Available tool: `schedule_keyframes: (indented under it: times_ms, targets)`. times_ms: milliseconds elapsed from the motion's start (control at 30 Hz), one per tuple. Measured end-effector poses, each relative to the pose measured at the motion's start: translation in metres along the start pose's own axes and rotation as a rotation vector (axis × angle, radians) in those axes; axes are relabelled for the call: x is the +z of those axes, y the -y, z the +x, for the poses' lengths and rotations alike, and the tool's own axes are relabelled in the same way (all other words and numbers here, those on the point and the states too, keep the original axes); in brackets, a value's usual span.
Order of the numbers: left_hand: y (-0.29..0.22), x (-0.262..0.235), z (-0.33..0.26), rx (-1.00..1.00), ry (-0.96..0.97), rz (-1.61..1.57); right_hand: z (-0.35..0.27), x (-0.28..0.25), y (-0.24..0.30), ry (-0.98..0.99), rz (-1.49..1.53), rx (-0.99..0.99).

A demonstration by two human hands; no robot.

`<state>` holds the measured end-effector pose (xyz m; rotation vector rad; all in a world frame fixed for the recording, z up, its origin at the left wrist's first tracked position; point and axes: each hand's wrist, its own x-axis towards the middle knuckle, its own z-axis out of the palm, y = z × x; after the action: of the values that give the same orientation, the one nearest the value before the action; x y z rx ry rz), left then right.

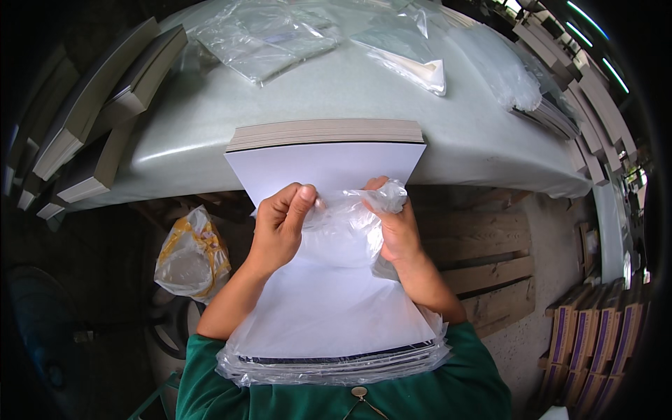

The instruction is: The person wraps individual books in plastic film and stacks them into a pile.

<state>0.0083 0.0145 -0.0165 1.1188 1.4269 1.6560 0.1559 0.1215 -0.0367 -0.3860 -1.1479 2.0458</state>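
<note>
Loose clear bags (269, 38) on the table (350, 98), wooden pallet (483, 266), tied plastic bag (190, 255) below.

Clear plastic bag (336, 350) half sheathing white sheet stack (329, 168), loose clear bags (269, 38) beyond it, brown-purple cartons (595, 336) right of it

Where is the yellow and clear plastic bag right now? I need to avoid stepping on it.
In the head view, the yellow and clear plastic bag sits low on the person's left, below the table's edge and just beside the left forearm.
</note>
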Motion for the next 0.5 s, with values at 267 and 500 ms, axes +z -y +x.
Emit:
schedule_keyframes:
  times_ms: [267, 500]
  targets:
    - [0.003, 0.001, -0.001, 0.101, -0.022, 0.201, -0.001, 0.008, 0.003, -0.044, -0.076, -0.055]
    - [-0.003, 0.002, 0.018, 0.516, -0.146, 0.521, -0.004, 0.001, 0.011, 0.153, 0.041, 0.172]
